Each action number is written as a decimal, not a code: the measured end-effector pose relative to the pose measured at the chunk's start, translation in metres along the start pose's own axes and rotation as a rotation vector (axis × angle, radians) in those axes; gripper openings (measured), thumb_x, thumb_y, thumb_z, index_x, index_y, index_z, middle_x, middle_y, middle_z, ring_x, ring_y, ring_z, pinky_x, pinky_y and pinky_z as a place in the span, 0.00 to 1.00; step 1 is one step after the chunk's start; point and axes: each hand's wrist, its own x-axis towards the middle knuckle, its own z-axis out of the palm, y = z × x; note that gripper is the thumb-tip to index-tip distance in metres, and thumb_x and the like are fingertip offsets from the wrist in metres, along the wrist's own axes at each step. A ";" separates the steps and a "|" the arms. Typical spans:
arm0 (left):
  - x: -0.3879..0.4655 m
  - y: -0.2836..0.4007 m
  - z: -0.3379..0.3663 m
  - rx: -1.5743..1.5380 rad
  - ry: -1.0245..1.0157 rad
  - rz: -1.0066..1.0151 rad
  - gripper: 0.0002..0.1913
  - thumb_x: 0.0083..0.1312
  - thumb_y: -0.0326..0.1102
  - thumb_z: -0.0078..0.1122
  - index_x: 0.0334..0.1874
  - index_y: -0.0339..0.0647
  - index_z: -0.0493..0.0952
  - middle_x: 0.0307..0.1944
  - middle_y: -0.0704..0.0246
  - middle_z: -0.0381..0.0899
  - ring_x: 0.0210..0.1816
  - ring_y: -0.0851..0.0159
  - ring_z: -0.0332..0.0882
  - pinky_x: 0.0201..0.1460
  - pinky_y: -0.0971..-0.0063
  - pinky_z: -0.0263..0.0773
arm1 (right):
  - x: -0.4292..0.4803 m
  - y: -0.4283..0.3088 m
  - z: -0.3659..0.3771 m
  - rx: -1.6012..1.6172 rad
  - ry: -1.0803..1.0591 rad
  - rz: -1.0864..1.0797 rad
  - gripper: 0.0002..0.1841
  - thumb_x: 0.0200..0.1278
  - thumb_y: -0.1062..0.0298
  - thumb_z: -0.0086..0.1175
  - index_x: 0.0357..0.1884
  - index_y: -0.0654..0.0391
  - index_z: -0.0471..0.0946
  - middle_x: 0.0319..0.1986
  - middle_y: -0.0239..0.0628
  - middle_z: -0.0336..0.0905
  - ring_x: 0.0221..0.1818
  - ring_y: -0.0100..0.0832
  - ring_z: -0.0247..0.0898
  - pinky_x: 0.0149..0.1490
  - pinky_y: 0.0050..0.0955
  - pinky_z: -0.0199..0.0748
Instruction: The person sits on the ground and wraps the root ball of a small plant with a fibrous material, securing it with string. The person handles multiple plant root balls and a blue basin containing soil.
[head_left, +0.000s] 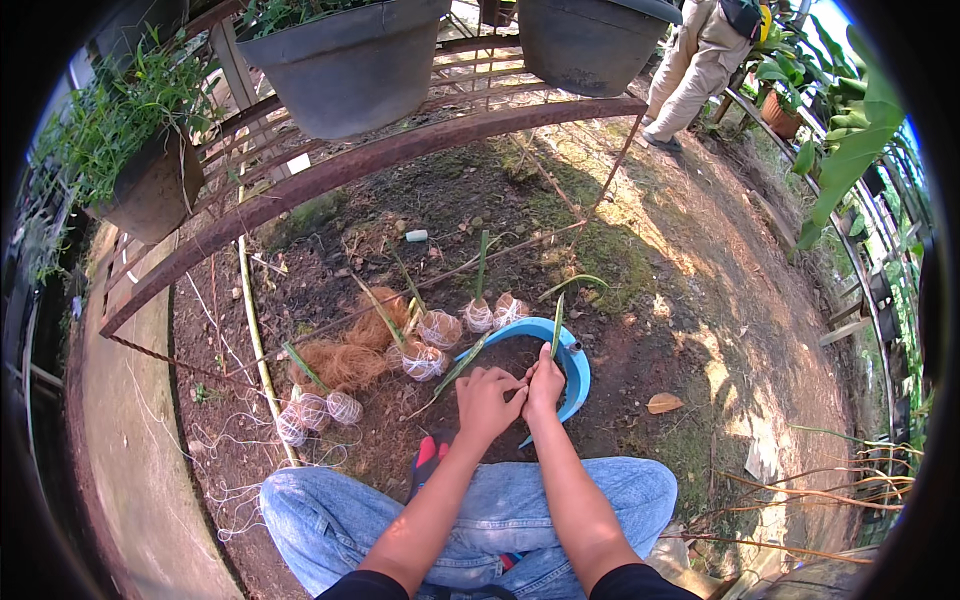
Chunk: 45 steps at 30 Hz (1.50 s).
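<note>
My right hand (546, 381) grips the lower part of an upright green leaf cutting (558, 324) above a blue plastic basin (576, 379) with dark soil inside. Close against it, my left hand (487, 401) has bent fingers that meet the right fingertips; whether it pinches anything is hidden. A long variegated leaf (463, 365) leans over the basin's left rim. To the left lie several fibre balls wrapped in white string, such as one ball (424, 362) with a leaf standing in it. Loose brown coconut fibre (349, 365) lies among them.
Ahead, a rusty metal rack (360, 160) holds large grey planters (352, 67). Loose white string (247, 487) tangles on the soil at the left, near a thin pole (259, 345). A dry leaf (664, 403) lies at the right. Another person (697, 67) stands at the upper right.
</note>
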 end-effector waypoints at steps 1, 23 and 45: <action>0.002 0.001 -0.002 -0.010 0.008 -0.012 0.06 0.61 0.45 0.74 0.35 0.56 0.93 0.43 0.79 0.88 0.51 0.62 0.80 0.55 0.58 0.65 | -0.001 -0.003 0.001 -0.006 -0.017 0.009 0.29 0.80 0.41 0.57 0.22 0.49 0.66 0.16 0.25 0.63 0.15 0.24 0.58 0.22 0.28 0.59; 0.014 -0.029 -0.021 -0.281 -0.120 -0.180 0.17 0.63 0.37 0.71 0.54 0.51 0.88 0.46 0.66 0.89 0.45 0.60 0.90 0.51 0.65 0.83 | -0.019 -0.001 0.007 -0.216 -0.380 0.041 0.19 0.83 0.49 0.56 0.36 0.51 0.67 0.14 0.26 0.66 0.10 0.19 0.54 0.15 0.23 0.47; 0.015 -0.016 -0.024 -0.288 -0.100 -0.122 0.16 0.61 0.44 0.77 0.49 0.50 0.89 0.41 0.66 0.87 0.41 0.61 0.88 0.47 0.65 0.82 | -0.007 -0.001 0.002 -0.295 -0.141 -0.114 0.33 0.77 0.37 0.60 0.19 0.49 0.66 0.11 0.23 0.61 0.10 0.21 0.56 0.15 0.27 0.48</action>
